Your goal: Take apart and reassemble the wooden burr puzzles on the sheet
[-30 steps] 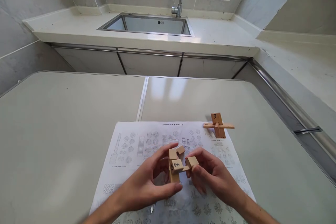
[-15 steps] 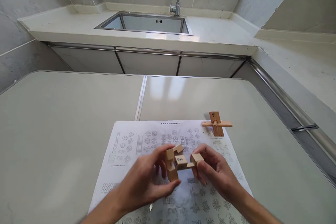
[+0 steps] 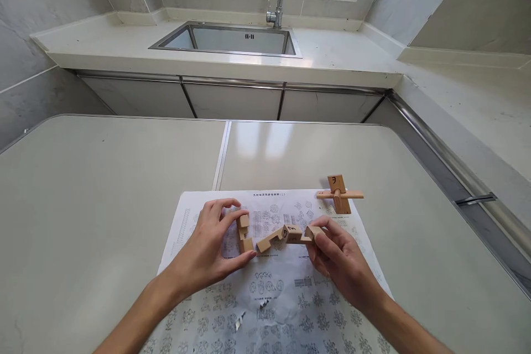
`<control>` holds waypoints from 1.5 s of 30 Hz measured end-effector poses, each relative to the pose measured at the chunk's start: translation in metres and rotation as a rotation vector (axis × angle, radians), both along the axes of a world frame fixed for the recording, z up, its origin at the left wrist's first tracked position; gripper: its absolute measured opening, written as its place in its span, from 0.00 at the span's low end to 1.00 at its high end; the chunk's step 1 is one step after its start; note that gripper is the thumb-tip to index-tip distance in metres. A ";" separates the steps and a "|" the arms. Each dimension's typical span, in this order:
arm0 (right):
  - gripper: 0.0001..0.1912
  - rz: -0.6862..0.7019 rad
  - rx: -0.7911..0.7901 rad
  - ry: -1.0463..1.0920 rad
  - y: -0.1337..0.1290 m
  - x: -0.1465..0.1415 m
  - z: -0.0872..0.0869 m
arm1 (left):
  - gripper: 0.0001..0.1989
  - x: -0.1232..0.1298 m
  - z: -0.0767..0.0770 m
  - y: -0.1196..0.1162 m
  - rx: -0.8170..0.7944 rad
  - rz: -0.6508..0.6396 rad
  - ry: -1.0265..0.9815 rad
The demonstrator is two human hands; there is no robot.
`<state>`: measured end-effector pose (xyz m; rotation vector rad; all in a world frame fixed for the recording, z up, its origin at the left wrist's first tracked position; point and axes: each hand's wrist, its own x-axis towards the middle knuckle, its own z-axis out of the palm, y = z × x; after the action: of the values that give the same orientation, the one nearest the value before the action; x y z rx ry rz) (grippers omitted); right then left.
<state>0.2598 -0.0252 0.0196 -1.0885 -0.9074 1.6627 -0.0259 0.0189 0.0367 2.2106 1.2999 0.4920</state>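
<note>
My left hand [image 3: 213, 238] grips a notched wooden puzzle piece [image 3: 244, 235] between thumb and fingers, just above the printed sheet. My right hand [image 3: 338, 251] pinches the right end of another notched wooden puzzle piece [image 3: 292, 234] with black marks on it. A third wooden puzzle piece [image 3: 269, 241] slants down to the left from that marked piece and seems to touch its left end. A gap separates it from the piece in my left hand. Beneath both hands lies the printed sheet [image 3: 274, 276], covered with small diagrams and torn in two small spots.
An assembled wooden cross-shaped puzzle [image 3: 340, 194] rests at the sheet's upper right corner. The pale table [image 3: 103, 204] has a seam strip [image 3: 222, 155]. Beyond it are a counter with a sink [image 3: 232, 38] and a faucet [image 3: 276, 14].
My left hand has moved left and up with one piece, parting it from the others. The marked piece stays in my right hand, and the slanted piece now hangs at its left end.
</note>
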 end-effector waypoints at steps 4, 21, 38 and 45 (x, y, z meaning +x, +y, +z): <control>0.21 0.013 0.011 -0.007 0.000 0.000 -0.001 | 0.39 0.005 -0.002 -0.004 0.084 -0.003 -0.009; 0.21 0.083 0.053 0.028 -0.004 -0.001 -0.004 | 0.14 0.044 0.015 -0.031 -0.298 0.285 -0.536; 0.14 0.233 0.254 -0.209 -0.018 -0.008 -0.002 | 0.34 0.058 0.009 -0.054 -0.670 -0.002 -0.663; 0.12 0.139 0.401 -0.409 -0.017 -0.008 -0.005 | 0.32 0.058 0.002 -0.052 -0.539 -0.024 -0.648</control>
<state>0.2521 -0.0418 0.0147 -1.1171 -1.5356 1.3010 0.0324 -0.0335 0.0384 1.4458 0.9108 0.6806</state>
